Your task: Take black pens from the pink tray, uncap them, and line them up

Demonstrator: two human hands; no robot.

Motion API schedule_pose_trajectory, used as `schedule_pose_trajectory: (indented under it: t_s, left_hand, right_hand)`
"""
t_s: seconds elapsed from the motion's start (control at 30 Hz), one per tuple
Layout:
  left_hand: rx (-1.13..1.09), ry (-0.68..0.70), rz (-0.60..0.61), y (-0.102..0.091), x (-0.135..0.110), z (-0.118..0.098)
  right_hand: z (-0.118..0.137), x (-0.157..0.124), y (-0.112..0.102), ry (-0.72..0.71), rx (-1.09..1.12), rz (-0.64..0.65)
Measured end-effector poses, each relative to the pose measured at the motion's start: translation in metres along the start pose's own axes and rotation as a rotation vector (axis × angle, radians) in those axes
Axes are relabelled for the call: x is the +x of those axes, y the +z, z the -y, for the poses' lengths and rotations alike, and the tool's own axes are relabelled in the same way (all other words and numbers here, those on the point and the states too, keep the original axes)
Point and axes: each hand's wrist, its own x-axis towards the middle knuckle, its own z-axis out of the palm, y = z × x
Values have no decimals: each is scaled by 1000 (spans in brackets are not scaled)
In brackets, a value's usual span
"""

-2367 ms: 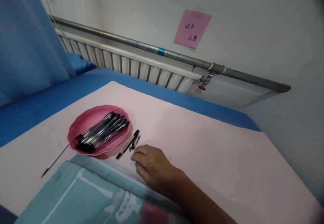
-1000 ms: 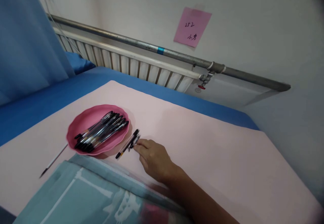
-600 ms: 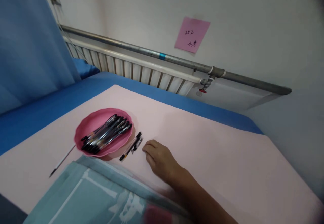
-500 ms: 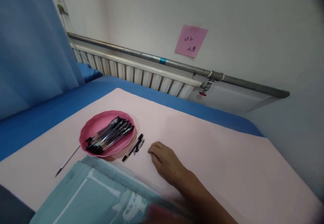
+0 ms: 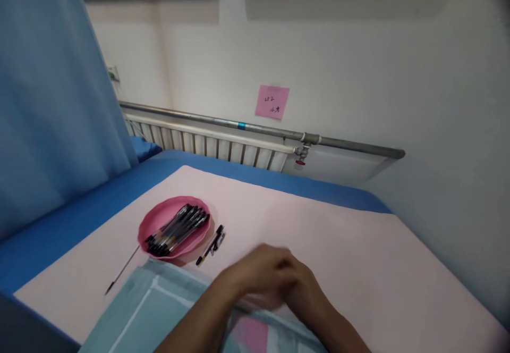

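My left hand (image 5: 258,270) and my right hand (image 5: 298,284) meet over the edge of a teal cloth (image 5: 135,310) with white lines and a pink patch. Motion smears my left hand, and the fingers of both overlap, so whether anything is between them is hidden. To their left, a clear pen with black ends (image 5: 210,245) lies on the pale pink sheet, with a small black-and-clear pen part (image 5: 218,241) against it. Behind the cloth sits a pink scalloped dish (image 5: 149,220) that holds several black-capped pens (image 5: 179,230).
A thin pen refill (image 5: 123,269) lies left of the dish. The pink sheet (image 5: 338,246) covers a blue bed (image 5: 255,175). Beyond are a radiator (image 5: 211,145), a metal pipe (image 5: 350,143) and a wall with a pink note (image 5: 272,102). A blue curtain (image 5: 51,103) hangs at left.
My left hand has come into view from below and joined my right hand, which has moved a little right and down. The view has tilted up, showing picture frames on the wall.
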Motion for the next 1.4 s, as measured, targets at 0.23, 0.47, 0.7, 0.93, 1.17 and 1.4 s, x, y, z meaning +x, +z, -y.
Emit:
schedule_pose_trajectory:
  t_s: [0.23,0.47,0.7,0.93,1.17,1.4]
  left_hand:
    - [351,-507,-729,-69,-31,42]
    - [377,-544,-671,-65,-29,53]
    - [235,-535,-862,-73,-32,56]
    - [160,-501,-895,-70,-29,59]
    - [127,-468,-850,-68,-27,55]
    - [102,-480,-822,-66,-26,53]
  right_hand:
    - [3,1,-4,10,-4,19]
    - [4,3,2,-27,-19,8]
    - [39,51,40,-374,-18,50]
    - [43,89,62,-429,-158,161]
    - [47,87,58,-404,-316,190]
    - [50,77,53,-369,-407,242]
